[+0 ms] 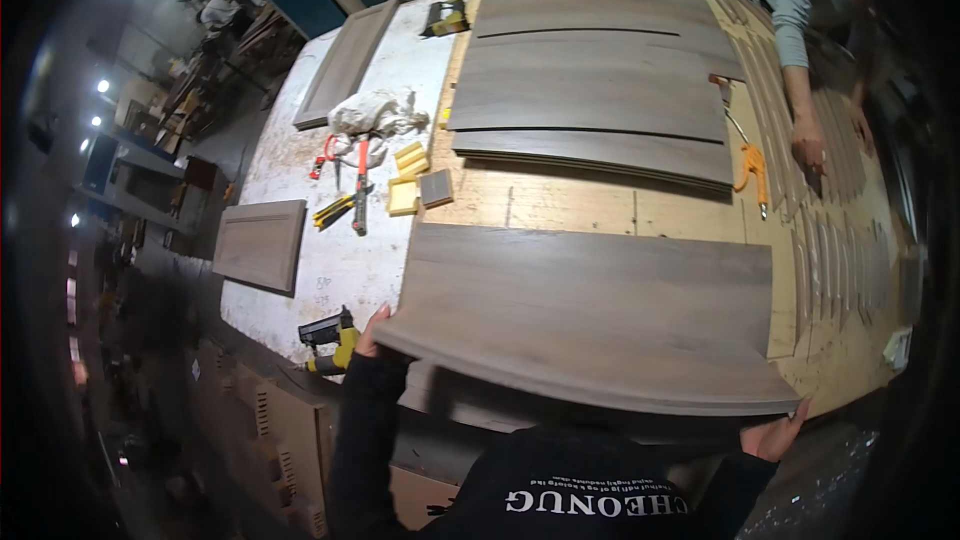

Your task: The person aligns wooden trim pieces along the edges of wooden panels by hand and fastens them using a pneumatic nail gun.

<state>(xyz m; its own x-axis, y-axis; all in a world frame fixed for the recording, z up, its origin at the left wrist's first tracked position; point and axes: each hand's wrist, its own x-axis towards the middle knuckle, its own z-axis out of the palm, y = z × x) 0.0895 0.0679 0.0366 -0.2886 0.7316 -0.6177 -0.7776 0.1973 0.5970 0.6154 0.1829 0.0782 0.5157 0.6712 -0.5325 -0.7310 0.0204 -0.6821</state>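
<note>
A wide grey-brown wood-grain panel [590,315] spans the near side of the table, its thick front edge hanging out toward my body. My left hand [371,333] grips its near left corner, fingers along the end. At the near right corner my right hand [775,434] holds the edge, palm beneath and thumb side up. The panel's right end looks stepped, and I cannot tell whether a second board lies under it. Beside my left hand, a yellow-and-black nail gun [334,341] lies on the white tabletop.
Behind lie stacked grey-brown panels [600,70]. Left are two framed panels [258,243] [350,62], pliers [335,210], a red-handled hammer [362,185], small yellow blocks [404,194] and another nail gun [446,16]. An orange air blow gun [750,168] lies right, near thin strips [835,265] and another person's hand [808,150].
</note>
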